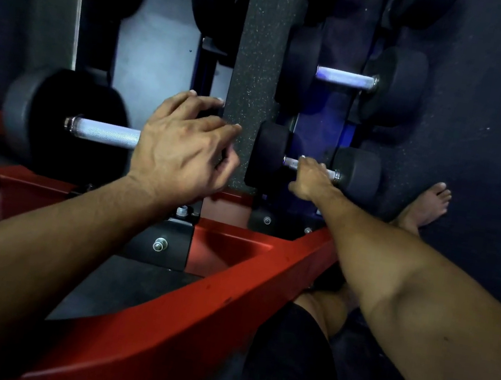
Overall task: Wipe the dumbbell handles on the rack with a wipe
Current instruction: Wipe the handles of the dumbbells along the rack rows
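the chrome handle (292, 163) of a small black dumbbell (355, 173) on the lower tier is gripped by the right hand (311, 179), fingers curled over it; a wipe cannot be made out. the left hand (180, 150) is held loosely spread, holding nothing, fingertips at a speckled upright (258, 61). behind it a larger dumbbell's knurled handle (105, 133) is seen. the red rack frame (192, 311) runs beneath both forearms.

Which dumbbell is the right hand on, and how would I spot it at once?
Find the speckled grey upright post in the middle of the rack. Right of it, at the bottom, sits the small dumbbell, just above the red frame. Unlike the larger dumbbell above it, whose handle is bare, this one has the right hand wrapped round its short handle.
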